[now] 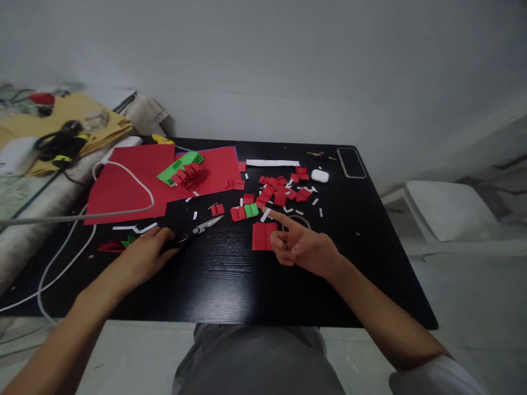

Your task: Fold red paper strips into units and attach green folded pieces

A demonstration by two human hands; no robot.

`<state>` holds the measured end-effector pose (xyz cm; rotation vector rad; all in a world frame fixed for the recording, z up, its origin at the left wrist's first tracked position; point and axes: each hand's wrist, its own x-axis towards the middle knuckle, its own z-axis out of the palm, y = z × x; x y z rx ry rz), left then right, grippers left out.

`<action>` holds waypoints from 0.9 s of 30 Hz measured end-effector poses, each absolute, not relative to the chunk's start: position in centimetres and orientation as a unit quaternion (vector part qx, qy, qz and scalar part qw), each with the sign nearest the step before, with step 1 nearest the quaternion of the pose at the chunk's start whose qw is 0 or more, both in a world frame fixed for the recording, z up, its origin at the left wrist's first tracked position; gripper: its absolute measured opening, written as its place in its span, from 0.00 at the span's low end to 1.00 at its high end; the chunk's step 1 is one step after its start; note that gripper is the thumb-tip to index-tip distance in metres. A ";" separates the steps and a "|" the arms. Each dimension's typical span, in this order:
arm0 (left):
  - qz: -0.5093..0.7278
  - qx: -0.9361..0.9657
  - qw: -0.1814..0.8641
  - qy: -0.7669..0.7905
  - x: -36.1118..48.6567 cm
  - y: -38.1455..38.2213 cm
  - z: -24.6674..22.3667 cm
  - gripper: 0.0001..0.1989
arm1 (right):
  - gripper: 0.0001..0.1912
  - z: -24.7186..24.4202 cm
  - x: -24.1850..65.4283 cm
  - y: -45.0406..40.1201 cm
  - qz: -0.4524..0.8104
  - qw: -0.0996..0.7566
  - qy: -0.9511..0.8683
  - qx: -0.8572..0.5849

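Observation:
My left hand (150,249) is at the table's left side, its fingers and thumb closed round the dark handles of the scissors (201,225). The blades point to the upper right, away from me. My right hand (304,246) hovers over a folded red paper piece (260,236), index finger stretched out and the other fingers loosely bent. By that fingertip is a white strip (265,215); whether it sticks to the finger I cannot tell. Just beyond lies a row of small folded pieces, red (237,213) and green (251,210). A ring-shaped roll (302,220) is partly behind my right hand.
Many small red folded papers (280,193) and white scraps lie at the back middle. Red sheets (123,189) and a green stack (175,171) cover the back left, crossed by a white cable (142,189). A phone (351,163), white case (320,175) and keys (321,156) sit back right.

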<state>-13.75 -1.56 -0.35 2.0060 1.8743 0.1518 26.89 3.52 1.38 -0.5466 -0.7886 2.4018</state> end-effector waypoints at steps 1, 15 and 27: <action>0.052 0.714 0.197 0.670 -13.8 -1.5 -0.2 0.12 | 0.48 1.4 26.8 3.4 0.898 0.271 -0.288 -0.196; 0.468 0.465 0.514 0.549 3.0 -0.5 1.9 0.17 | 0.58 0.7 23.2 2.8 0.905 0.221 -0.334 -0.142; 0.498 0.427 0.543 0.523 0.8 -1.1 0.5 0.08 | 0.40 0.5 22.1 3.1 0.636 0.233 -0.671 -0.300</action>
